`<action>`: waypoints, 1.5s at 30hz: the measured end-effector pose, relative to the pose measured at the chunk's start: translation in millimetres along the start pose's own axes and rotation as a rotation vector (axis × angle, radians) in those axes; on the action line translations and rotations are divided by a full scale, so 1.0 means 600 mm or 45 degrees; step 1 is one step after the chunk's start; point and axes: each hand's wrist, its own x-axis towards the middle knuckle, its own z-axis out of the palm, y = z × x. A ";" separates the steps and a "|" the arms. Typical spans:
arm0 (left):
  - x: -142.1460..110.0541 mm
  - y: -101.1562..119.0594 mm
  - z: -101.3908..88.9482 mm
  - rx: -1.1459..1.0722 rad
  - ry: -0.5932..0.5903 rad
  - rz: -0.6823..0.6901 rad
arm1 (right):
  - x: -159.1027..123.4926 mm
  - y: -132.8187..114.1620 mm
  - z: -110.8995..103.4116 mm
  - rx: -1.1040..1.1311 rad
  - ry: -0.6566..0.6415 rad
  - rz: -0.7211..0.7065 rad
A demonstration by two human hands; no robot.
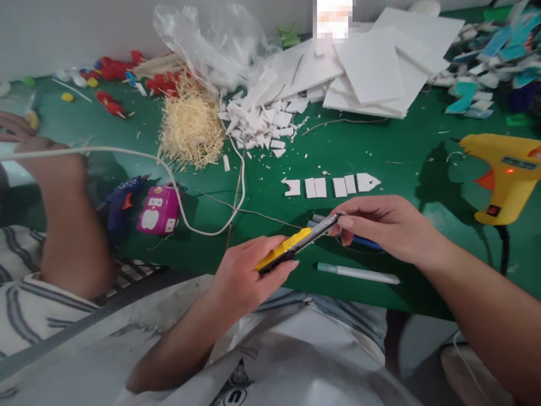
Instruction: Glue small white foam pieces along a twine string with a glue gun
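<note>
A yellow and black utility knife lies slanted in my left hand, whose fingers are wrapped round its handle. My right hand pinches the knife's far end between thumb and fingertips. Beneath that hand a blue object shows only in part. Just beyond my hands, small white foam pieces sit in a row on the green table; the one at the right end is pointed, the left one notched. A white pen with a teal end rests near the table's front edge.
A yellow glue gun stands at the right. White foam sheets, foam scraps and a heap of straw-like shreds lie at the back. On the left are a magenta power socket, a white cord and another person's arm.
</note>
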 end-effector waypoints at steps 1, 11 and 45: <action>0.000 -0.001 0.000 -0.016 -0.004 -0.023 | 0.000 0.000 0.000 0.004 0.009 0.002; 0.009 0.006 -0.001 -0.222 -0.001 -0.313 | -0.001 0.001 0.010 -0.046 0.031 0.068; 0.005 0.006 0.012 -0.708 -0.265 -0.742 | -0.012 -0.010 0.005 -0.452 0.030 -0.146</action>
